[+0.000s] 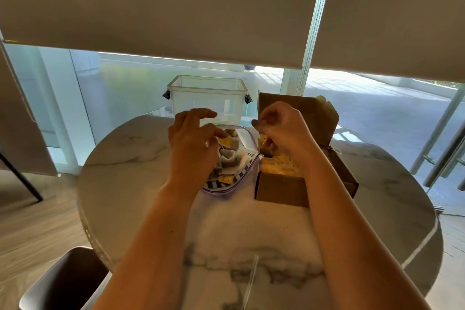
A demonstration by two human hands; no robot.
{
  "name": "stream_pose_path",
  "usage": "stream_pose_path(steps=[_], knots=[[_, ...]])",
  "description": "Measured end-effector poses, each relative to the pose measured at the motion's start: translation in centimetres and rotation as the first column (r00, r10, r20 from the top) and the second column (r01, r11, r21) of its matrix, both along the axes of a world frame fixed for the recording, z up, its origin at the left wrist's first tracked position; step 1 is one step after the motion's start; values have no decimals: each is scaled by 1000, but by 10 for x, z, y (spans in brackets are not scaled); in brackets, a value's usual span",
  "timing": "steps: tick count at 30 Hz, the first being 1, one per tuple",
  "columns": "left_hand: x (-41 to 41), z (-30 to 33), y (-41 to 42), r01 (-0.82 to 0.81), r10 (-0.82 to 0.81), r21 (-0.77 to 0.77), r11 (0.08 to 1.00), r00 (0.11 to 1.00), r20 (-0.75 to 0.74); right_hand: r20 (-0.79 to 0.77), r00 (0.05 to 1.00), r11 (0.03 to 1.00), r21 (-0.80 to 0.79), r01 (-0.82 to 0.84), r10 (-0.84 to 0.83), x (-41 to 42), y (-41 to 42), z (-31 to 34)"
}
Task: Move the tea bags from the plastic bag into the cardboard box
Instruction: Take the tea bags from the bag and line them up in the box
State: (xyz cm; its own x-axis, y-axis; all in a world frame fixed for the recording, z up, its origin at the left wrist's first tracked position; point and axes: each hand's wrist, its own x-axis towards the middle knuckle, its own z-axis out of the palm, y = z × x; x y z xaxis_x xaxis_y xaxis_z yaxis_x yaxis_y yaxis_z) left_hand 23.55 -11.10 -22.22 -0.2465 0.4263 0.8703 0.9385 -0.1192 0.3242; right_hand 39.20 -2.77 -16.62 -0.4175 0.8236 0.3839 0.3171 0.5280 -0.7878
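Pinching a tea bag (264, 139) by its yellow tag, the right hand (281, 128) hangs over the open cardboard box (279, 189). Left hand (191, 141) has fingers curled at the plastic bag (236, 171) mouth; whether it grips a bag or the film, cannot tell. Remaining tea bags (230, 158) heaped inside: light, limp, tearable paper, strings tangle-prone. Best taken by tag or top edge.

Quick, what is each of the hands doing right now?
Left hand: pinching a tea bag at the plastic bag.
Right hand: fingers curled over the cardboard box, holding a tea bag tag.
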Motion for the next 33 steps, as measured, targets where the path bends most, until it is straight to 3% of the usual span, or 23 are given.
stream_pose_path(steps=[2,4,6,8,10,11,14,16,19,22,27,29,31,33], knots=[[-3,-1,1,41,-39,-25,999,995,86,30,960,947,-174,-271,280,-1,-24,9],[-5,-1,1,76,-72,-26,997,988,137,151,904,900,-250,-357,400,-9,-38,1],[-5,-1,0,79,-75,-21,997,985,158,457,837,953,-99,-288,300,-30,-35,-14],[-4,-1,0,78,-74,-16,997,986,150,769,629,979,18,-205,118,-54,-30,-25],[-3,-2,0,73,-71,-9,997,988,136,911,412,982,101,-161,-26,-70,-26,-33],[-3,-2,0,71,-69,-8,997,988,135,912,404,977,148,-152,-75,-72,-27,-37],[-4,-2,-1,73,-71,-6,997,989,127,875,452,959,253,-128,-171,-67,-39,-46],[-5,-1,-1,77,-77,1,997,990,115,885,425,951,273,-145,-189,-67,-43,-50],[-6,-2,0,79,-79,3,997,991,110,845,493,936,316,-153,-205,-67,-42,-53],[-5,-3,1,85,-85,8,996,992,98,835,503,909,364,-201,-223,-64,-41,-54],[-4,-6,3,105,-107,21,994,987,117,832,539,957,247,-150,-130,-64,-37,-34],[-5,-5,3,134,-136,27,991,980,146,737,661,953,282,-109,-142,-57,-41,-24],[-4,-5,3,162,-165,30,986,978,131,557,813,911,403,-89,-167,-46,-46,-17],[-3,-5,4,183,-185,30,983,972,143,377,921,900,428,-81,-97,-33,-48,-9]])
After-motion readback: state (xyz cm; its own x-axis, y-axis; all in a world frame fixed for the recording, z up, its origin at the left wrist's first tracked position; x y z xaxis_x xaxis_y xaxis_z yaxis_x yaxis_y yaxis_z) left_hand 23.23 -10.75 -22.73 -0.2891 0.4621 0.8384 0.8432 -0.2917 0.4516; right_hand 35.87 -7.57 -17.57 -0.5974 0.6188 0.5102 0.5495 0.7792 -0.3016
